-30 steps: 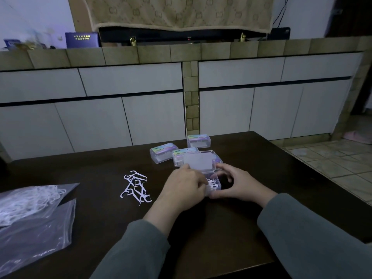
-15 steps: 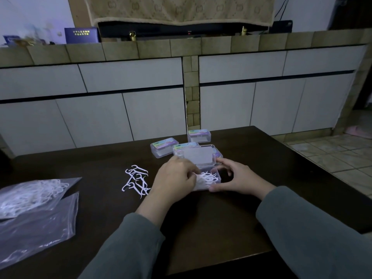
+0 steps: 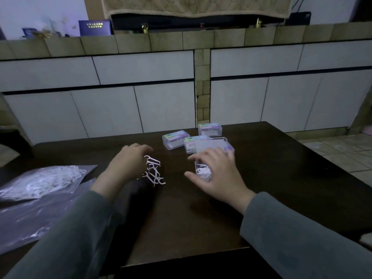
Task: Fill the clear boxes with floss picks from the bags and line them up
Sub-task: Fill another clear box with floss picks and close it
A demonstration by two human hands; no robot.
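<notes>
An open clear box [image 3: 202, 171] with white floss picks inside stands on the dark table [image 3: 181, 228], its lid [image 3: 211, 145] raised behind it. My right hand [image 3: 218, 175] lies spread over this box, thumb at its left side, fingers fairly straight. A loose pile of floss picks [image 3: 154, 171] lies to the left. My left hand [image 3: 127, 162] hovers at that pile's left edge, fingers loosely curved over it; no pick is clearly pinched. Behind stand three shut boxes with coloured labels [image 3: 175, 138] [image 3: 209, 129] [image 3: 191, 143].
A plastic bag of floss picks [image 3: 44, 180] lies at the table's left, a flatter, nearly empty-looking bag [image 3: 30, 218] in front of it. White cabinet doors [image 3: 161, 109] face the table's far edge. Tiled floor [image 3: 342, 154] shows on the right.
My left hand left the open box and moved left to the loose pile. My right hand shifted from the box's right side to lie over its top.
</notes>
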